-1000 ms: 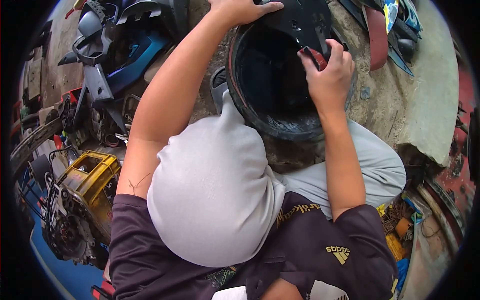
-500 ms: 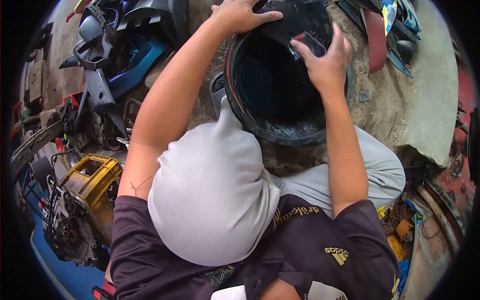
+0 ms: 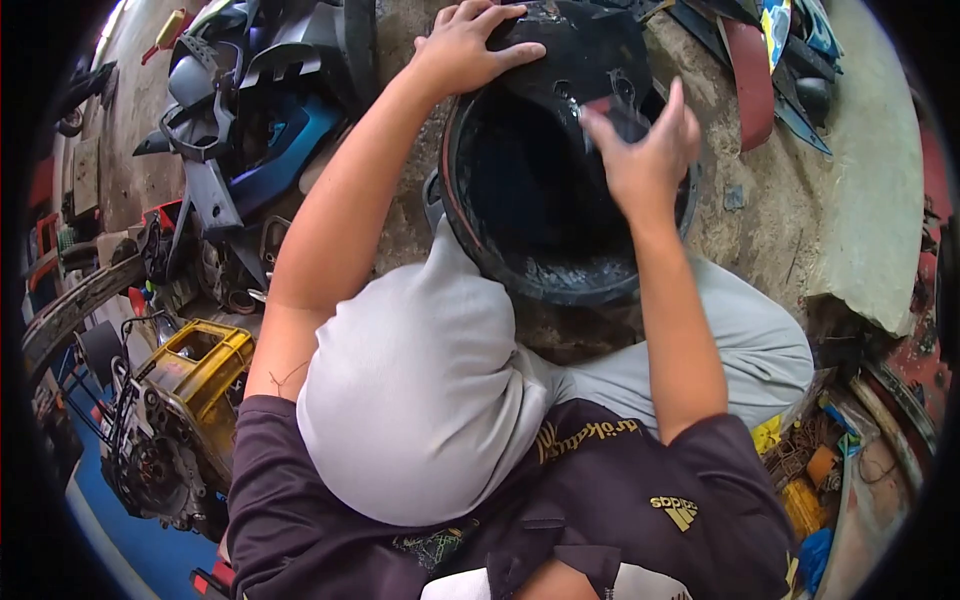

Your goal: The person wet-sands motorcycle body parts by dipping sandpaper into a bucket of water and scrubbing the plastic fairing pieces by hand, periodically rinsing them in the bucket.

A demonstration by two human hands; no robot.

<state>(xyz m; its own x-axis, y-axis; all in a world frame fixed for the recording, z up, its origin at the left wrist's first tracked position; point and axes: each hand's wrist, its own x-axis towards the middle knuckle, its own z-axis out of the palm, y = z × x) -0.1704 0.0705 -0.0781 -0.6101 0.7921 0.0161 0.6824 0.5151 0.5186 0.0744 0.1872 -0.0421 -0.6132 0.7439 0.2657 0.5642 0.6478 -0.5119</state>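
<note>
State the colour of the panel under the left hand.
The panel is black; the head view, the only one, shows it.

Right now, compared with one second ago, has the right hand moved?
Yes. Judged against the small grey piece on the ground, the right hand has shifted slightly left and upward in the view.

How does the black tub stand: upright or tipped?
The black tub stands upright: its round mouth faces up toward the camera, with the black panel across its far side. Its fill level cannot be told.
</note>
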